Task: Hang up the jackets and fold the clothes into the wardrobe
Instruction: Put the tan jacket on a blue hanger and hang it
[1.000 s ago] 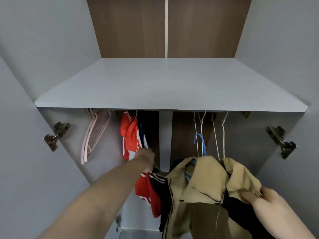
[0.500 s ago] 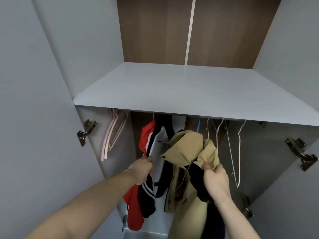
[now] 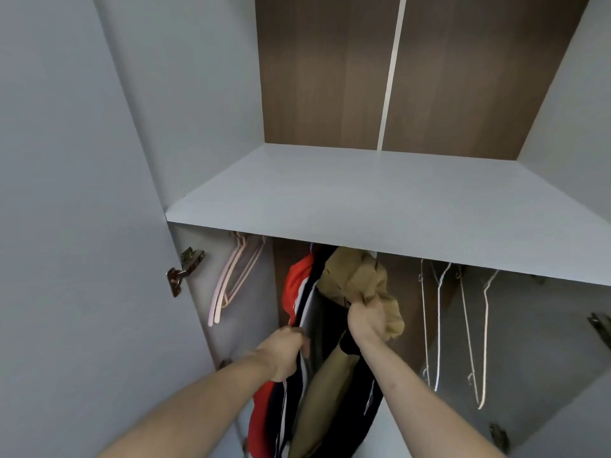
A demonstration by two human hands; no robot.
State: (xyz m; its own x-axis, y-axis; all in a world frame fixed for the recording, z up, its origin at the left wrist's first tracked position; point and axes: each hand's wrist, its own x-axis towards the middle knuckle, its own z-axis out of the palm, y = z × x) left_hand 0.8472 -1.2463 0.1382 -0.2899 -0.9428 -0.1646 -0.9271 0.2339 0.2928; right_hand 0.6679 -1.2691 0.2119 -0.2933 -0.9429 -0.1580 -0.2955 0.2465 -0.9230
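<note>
In the last second the right hand (image 3: 365, 320), clenched on the tan jacket (image 3: 355, 279), has raised it under the shelf (image 3: 363, 206) beside the garments the left hand (image 3: 284, 353) grips aside, so hanging looks nearly done.

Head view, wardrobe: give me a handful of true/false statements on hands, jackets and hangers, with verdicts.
1. The right hand grips the tan jacket near its collar. True.
2. The left hand rests on the shelf. False: it is below the shelf, against the dark garments beside the red jacket.
3. The white wire hangers on the right carry clothes. False: they hang bare.
4. Pink hangers hang at the left, bare. True.
5. Folded clothes lie on the shelf. False: none show there.
</note>
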